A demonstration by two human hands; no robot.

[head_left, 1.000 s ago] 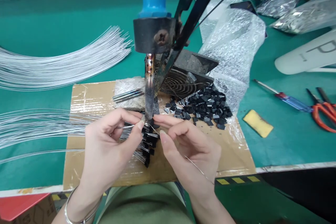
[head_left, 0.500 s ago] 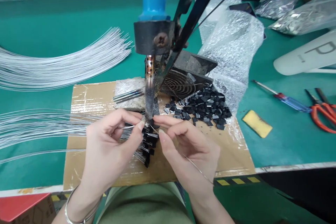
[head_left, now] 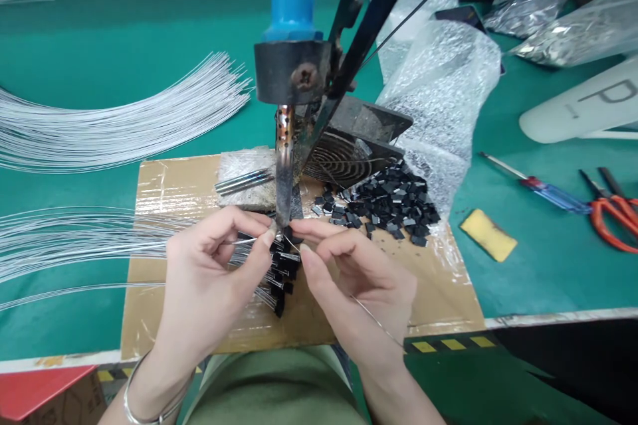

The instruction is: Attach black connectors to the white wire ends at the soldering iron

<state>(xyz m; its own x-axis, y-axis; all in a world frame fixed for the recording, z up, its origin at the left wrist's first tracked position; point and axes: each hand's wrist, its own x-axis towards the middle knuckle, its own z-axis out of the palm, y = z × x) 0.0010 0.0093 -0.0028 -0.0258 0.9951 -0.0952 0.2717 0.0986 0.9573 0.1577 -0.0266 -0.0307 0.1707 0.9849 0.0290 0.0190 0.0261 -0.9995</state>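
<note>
With left hand (head_left: 207,279), pinching thin wire (head_left: 244,240) at soldering iron tip (head_left: 284,206); with right hand (head_left: 366,279), pinching solder wire (head_left: 383,328). On green tabletop (head_left: 149,33), from white wire bundle (head_left: 124,133) across brown cardboard (head_left: 438,295) and black pieces (head_left: 391,202) to yellow sponge (head_left: 488,234).

1. Soldering iron (head_left: 284,129): 1.
2. Left hand (head_left: 209,282), right hand (head_left: 366,292): 2, below iron.
3. Yellow sponge (head_left: 488,234): 1, right of iron.
4. Screwdriver (head_left: 537,184): 1, right of iron.
5. Metal rods (head_left: 242,182): probably 2, left of iron, blurry.
</note>
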